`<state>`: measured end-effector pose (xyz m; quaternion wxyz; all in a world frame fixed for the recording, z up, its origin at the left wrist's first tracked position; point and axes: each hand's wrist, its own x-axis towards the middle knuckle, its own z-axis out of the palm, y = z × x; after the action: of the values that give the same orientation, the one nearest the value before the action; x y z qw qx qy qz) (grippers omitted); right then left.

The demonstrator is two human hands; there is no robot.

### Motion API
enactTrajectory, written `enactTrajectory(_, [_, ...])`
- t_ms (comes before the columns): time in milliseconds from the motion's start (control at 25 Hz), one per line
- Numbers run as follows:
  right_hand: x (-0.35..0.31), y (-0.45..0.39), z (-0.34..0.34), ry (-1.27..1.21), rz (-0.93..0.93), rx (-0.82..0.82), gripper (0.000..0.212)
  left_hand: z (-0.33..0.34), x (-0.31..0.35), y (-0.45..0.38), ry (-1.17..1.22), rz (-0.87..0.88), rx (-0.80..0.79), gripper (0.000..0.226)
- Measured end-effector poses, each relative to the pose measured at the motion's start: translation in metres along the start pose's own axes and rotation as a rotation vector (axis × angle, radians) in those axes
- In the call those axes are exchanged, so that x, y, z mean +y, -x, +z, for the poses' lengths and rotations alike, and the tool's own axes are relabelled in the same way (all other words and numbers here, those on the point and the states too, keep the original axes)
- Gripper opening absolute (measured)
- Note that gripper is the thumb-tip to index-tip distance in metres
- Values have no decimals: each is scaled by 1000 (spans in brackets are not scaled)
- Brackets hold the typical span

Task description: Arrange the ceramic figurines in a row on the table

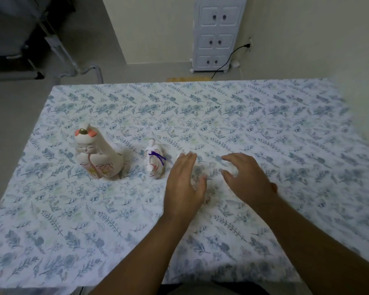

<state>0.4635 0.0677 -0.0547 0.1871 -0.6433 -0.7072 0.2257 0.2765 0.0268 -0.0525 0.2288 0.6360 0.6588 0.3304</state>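
Observation:
Two ceramic figurines stand side by side on the floral tablecloth (264, 124). The larger one (98, 155), at left, is white with a painted face, orange ear patches and a pink flower on its body. To its right is a smaller white figurine (155, 159) with a purple cord around it. My left hand (184, 184) hovers just right of the small figurine, fingers spread, holding nothing. My right hand (246, 177) is further right, fingers curved and apart, with nothing visible in it. Both hands are motion-blurred.
The table's far edge (179, 83) faces a white cabinet (216, 35) with small doors and a black cable (228, 58) running to a wall outlet. A dark chair frame (19, 50) stands at the far left on the floor.

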Motion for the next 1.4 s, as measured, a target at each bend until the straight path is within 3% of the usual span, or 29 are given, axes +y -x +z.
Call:
enactTrajectory(160, [49, 36, -39, 17, 56, 57, 43, 46, 34, 13, -30, 74, -239, 57])
enactTrajectory(280, [79, 56, -51, -19, 99, 2, 52, 72, 57, 13, -30, 73, -392, 49])
enactTrajectory(400, [97, 58, -41, -66, 171, -95, 59, 95, 62, 8, -23, 49, -455, 36])
enactTrajectory(560, [105, 46, -28, -117, 199, -83, 42, 109, 59, -4, -62, 3, -510, 5])
enactTrajectory(880, [54, -24, -4, -195, 73, -105, 35, 71, 24, -58, -34, -94, -311, 12])
enactTrajectory(1400, [34, -65, 29, -162, -25, -115, 19, 64, -5, -81, 17, -146, -282, 13])
